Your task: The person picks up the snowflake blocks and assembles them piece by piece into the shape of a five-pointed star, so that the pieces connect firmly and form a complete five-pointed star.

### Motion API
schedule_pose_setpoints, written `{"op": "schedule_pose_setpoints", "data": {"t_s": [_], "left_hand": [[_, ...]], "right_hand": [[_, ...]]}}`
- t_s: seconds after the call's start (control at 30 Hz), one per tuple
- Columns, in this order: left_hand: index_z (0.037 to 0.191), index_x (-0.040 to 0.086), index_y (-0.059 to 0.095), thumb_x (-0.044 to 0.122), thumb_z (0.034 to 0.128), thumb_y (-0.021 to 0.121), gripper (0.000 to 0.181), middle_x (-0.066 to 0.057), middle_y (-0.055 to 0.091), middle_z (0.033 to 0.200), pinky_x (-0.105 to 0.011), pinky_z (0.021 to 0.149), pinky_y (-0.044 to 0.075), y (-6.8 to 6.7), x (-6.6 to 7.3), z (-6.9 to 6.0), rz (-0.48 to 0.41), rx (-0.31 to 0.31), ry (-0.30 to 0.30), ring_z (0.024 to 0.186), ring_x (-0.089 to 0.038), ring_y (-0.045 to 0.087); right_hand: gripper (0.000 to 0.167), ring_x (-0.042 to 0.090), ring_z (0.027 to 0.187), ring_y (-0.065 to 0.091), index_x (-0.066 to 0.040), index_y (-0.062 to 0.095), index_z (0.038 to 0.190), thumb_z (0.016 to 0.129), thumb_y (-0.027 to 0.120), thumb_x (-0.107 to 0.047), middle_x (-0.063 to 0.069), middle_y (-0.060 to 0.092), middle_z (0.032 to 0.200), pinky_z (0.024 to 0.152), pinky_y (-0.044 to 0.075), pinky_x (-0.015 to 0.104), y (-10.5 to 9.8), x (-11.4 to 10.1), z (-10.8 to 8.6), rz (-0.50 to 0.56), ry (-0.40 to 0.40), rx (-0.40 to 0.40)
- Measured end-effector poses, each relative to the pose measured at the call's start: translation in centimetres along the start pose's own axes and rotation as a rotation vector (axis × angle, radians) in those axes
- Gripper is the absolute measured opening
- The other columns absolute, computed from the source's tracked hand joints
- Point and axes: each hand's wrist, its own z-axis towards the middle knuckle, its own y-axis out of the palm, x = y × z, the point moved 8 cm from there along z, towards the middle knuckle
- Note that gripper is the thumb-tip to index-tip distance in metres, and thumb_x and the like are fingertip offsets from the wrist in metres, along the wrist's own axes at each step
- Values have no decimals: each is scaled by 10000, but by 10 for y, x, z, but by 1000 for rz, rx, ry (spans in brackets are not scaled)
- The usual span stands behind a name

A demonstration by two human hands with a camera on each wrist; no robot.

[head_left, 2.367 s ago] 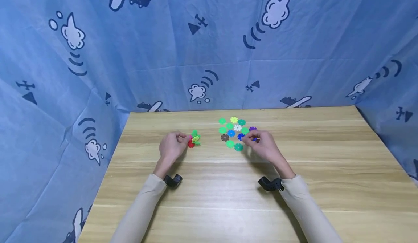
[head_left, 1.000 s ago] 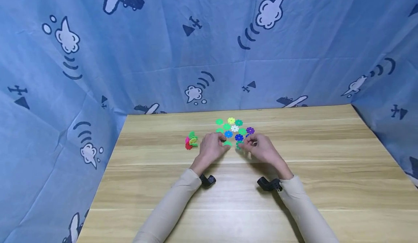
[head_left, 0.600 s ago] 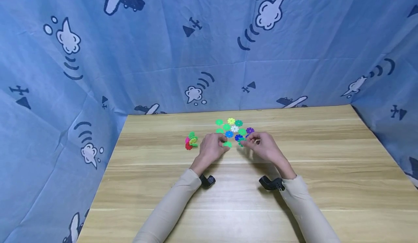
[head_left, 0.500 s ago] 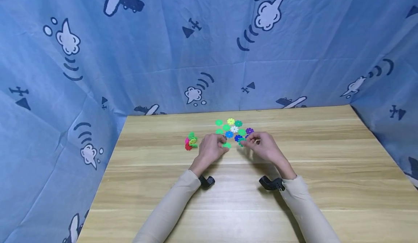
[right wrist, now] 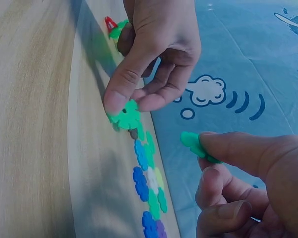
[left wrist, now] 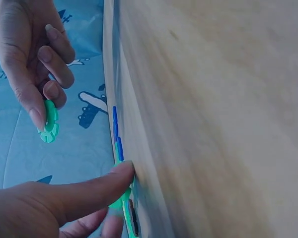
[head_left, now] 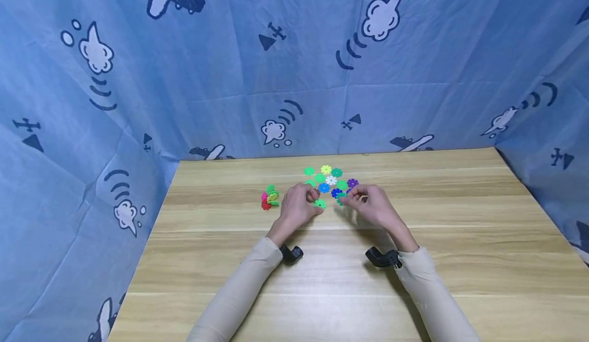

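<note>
My left hand (head_left: pixel 296 206) pinches a light green notched disc (right wrist: pixel 126 116) between thumb and fingers. The disc is tilted, its face and centre hole showing in the right wrist view; whether it touches the table I cannot tell. My right hand (head_left: pixel 371 205) pinches a darker green notched disc (left wrist: pixel 49 128) and holds it up off the table. A small gap separates the two discs. Behind the hands lie flat discs: a light blue disc (head_left: pixel 324 188), a dark blue disc (head_left: pixel 336 193), a white disc (head_left: pixel 331 180) and several more. A brown disc is mostly hidden by my left hand.
To the left sits a cluster of joined discs (head_left: pixel 271 197) in red, pink, yellow and green. The wooden table (head_left: pixel 322 280) ends at a blue patterned curtain (head_left: pixel 313 66) behind and at both sides. Each wrist wears a black camera.
My left hand has left the joined cluster and moved right, taking the light green disc, which is now tilted. My right hand has picked up the darker green disc.
</note>
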Motion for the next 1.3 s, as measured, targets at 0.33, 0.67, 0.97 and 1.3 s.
{"op": "schedule_pose_setpoints", "data": {"t_s": [0.33,0.67,0.97,1.3], "left_hand": [[854,115,779,238,835,891,167,20,751,770,-195,627,485,-4,7,-1,-88,3,58,673,-49,640],[892,95,821,239,887,850,147,-30,791,784,-154,571,491,-20,22,-6,-158,90,194,626,-81,651],[919,109,839,223,876,852,122,-17,784,867,-123,609,496,-32,38,-16,-127,163,409,788,-136,706],[895,112,828,153,856,858,64,-5,782,816,-127,573,475,-46,50,-32,-75,264,586,707,-180,668]], "right_hand": [[274,167,781,579,-61,716,924,971,751,-329,76,694,894,650,469,238,-1,-4,1,-1,-14,3],[348,189,764,569,-23,758,967,991,720,-368,86,701,881,664,470,264,-3,-10,1,-6,-29,29],[351,145,664,516,-1,741,915,993,722,-343,135,675,826,593,429,242,-2,-18,-2,42,-45,16],[337,97,587,469,-36,709,847,1017,694,-328,38,629,728,557,378,243,-3,-33,-6,92,-109,32]]}}
